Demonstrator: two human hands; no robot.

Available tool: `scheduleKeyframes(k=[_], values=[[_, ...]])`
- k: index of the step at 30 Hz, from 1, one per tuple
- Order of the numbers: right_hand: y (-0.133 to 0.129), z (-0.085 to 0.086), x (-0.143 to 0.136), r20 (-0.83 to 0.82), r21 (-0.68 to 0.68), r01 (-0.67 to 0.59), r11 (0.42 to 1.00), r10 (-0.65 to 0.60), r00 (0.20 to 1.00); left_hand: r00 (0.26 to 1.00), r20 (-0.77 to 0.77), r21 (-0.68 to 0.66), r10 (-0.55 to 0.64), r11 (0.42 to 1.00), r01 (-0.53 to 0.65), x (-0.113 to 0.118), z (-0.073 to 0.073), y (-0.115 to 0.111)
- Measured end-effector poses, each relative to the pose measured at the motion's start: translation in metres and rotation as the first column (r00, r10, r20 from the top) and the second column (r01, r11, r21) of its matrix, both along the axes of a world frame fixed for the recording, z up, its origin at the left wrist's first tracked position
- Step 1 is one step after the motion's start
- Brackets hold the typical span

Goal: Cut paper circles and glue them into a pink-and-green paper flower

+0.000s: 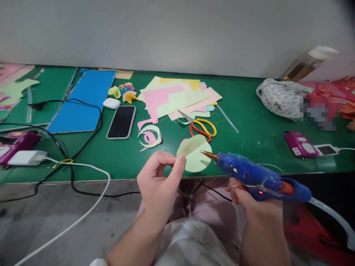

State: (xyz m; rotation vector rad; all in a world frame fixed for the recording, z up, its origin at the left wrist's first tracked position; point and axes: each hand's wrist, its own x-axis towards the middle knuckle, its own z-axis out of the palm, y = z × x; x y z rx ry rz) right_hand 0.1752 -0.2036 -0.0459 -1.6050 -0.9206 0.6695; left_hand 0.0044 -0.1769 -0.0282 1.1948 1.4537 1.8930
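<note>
My left hand point(161, 177) pinches the left edge of a pale green paper circle point(194, 157) between thumb and fingers, above the table's front edge. A bit of pink paper shows behind the circle's top. My right hand point(252, 199) is wrapped round the handle of a blue glue gun point(249, 170), which has a small red light lit. Its metal nozzle points left, over the right part of the circle; whether they touch I cannot tell. A clear glue stick point(332, 214) sticks out of the gun's rear. Scissors point(202, 127) with red and yellow handles lie just behind the circle.
On the green table point(241, 111) lie stacked coloured papers point(177, 98), curled offcuts point(149, 137), a phone point(121, 122), a white case point(111, 103), paper flowers point(129, 94) and a blue board point(83, 101). Cables cross the left side. A purple power block point(301, 144) and a patterned cloth point(280, 98) lie right.
</note>
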Motion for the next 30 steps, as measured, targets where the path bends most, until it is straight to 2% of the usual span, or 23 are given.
scheduleKeyframes(k=[6,10,16,23,30], values=[[0.004,-0.012,0.008,0.247,0.046,-0.041,0.998,0.029,0.969,0.996,-0.093,0.092,0.019,0.996,-0.011,0.002,0.001,-0.003],[0.008,-0.011,0.012,0.357,0.048,-0.056,0.997,0.035,0.934,0.991,-0.128,0.111,0.025,0.994,-0.01,0.001,0.001,-0.004],[0.008,-0.009,0.013,0.412,0.049,-0.125,0.991,0.094,0.906,0.989,-0.148,0.112,0.02,0.994,-0.003,0.002,0.002,-0.005],[0.007,-0.012,0.018,0.426,-0.022,-0.194,0.981,0.184,0.886,0.983,-0.177,0.106,0.037,0.994,-0.018,0.004,0.002,-0.006],[0.009,-0.003,0.011,0.417,0.027,-0.207,0.978,0.177,0.891,0.981,-0.191,0.121,0.041,0.992,-0.018,0.003,0.0,-0.005]])
